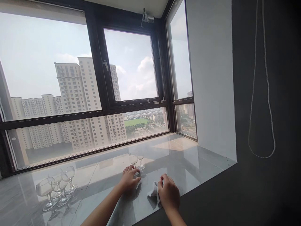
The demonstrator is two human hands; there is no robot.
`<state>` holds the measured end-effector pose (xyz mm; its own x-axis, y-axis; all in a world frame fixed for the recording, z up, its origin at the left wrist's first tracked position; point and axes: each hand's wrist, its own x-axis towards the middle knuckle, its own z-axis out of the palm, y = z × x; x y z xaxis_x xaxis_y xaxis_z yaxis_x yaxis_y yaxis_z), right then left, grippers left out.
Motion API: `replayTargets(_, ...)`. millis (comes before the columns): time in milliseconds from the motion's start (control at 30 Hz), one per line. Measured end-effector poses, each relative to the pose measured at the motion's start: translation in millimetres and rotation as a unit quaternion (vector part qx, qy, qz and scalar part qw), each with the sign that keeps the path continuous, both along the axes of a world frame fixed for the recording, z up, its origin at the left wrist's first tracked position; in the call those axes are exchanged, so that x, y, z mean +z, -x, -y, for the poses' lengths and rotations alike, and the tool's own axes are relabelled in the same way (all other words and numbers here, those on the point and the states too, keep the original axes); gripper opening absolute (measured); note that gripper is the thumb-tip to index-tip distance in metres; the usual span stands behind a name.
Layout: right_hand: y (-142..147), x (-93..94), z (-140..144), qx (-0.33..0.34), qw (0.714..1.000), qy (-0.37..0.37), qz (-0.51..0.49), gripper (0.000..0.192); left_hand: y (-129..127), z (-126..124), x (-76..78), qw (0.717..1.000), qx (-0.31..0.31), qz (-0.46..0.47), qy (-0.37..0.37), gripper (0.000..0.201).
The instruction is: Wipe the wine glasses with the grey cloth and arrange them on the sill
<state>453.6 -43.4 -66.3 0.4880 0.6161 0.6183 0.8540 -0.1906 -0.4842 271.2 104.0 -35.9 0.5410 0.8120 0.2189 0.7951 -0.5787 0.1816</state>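
Note:
My left hand (129, 179) rests low over the sill, its fingers curled about the foot of a clear stemmed glass (133, 159). That glass stands upright, and part of its foot is hidden by my fingers. Just to its right and slightly behind is a second stemmed glass (140, 160), standing on its own foot. Near the front edge, my right hand (168, 192) is closed on a light grey cloth (154, 190), which bunches out to the left of the fingers and touches the sill.
Several stemmed glasses (59, 183) stand close together at the left of the glossy grey sill (105, 182). A dark-framed window (131, 105) runs behind. At right are a white wall (213, 78) and a hanging beaded cord (272, 125).

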Motion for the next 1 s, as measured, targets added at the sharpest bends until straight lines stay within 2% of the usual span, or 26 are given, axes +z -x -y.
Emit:
replayTargets(200, -0.3, 1.5, 1.3, -0.001, 1.0, 0.001, 0.0, 0.015, -6.4, 2.0, -2.0, 0.999, -0.026, -0.019, 0.023, 0.063)
replayTargets(333, -0.3, 1.0, 0.6, -0.004, 1.0, -0.002, 0.005, 0.015, -10.7, -3.8, -4.9, 0.999, -0.017, -0.028, 0.025, 0.063)
replayTargets(433, -0.5, -0.6, -0.9, -0.005, 1.0, -0.003, 0.008, 0.015, -16.6, -6.4, -7.6, 0.999, 0.014, -0.033, 0.026, 0.064)
replayTargets(567, -0.9, -1.7, -2.2, -0.005, 1.0, -0.001, 0.008, 0.015, -30.6, -4.3, -9.9, 0.993, 0.099, -0.045, 0.046, 0.07)
replayTargets(667, -0.8, -1.2, -2.3, -0.006, 1.0, 0.003, 0.004, 0.015, -40.5, -1.9, -10.9, 0.987, 0.14, -0.046, 0.061, 0.075)
replayTargets(767, -0.8, -0.5, -2.1, -0.006, 1.0, 0.002, 0.003, 0.016, -45.3, -1.4, -12.3, 0.984, 0.156, -0.049, 0.075, 0.076)
replayTargets(1000, -0.5, -1.4, -2.0, -0.005, 1.0, -0.005, 0.005, 0.016, -42.0, -3.8, -10.1, 0.985, 0.142, -0.067, 0.069, 0.076)
